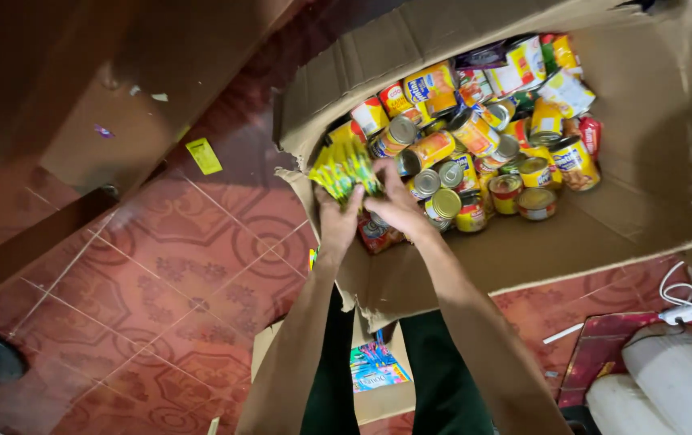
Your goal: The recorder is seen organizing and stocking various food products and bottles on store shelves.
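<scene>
Both hands were seen reaching into a large cardboard box [604,234] lying open on the tiled floor [160,282]. A bunch of yellow-green sachets [344,169] was gripped at the near left edge of the box. The fingers of the left hand [338,219] were curled shut around the lower end of the bunch. The fingers of the right hand [398,205] were pressed against the right side of the same bunch, thumb side touching the packets; how tightly they closed could not be told. The sachets were held just above the fingers, fanned upward and tilted left, over the box's torn flap.

Just right of the fingers, a heap of tin cans [475,145] was piled in the box, mostly on their sides, yellow and red labels mixed. A red-labelled can [378,234] was seen directly below the right hand, touching or nearly so. Beyond the cans, flat packets [523,68] were stacked against the far wall.

Well below the fingers, between the forearms, a smaller carton with a colourful packet [376,369] was visible. White cable and plug [684,310] lay far right on the floor
</scene>
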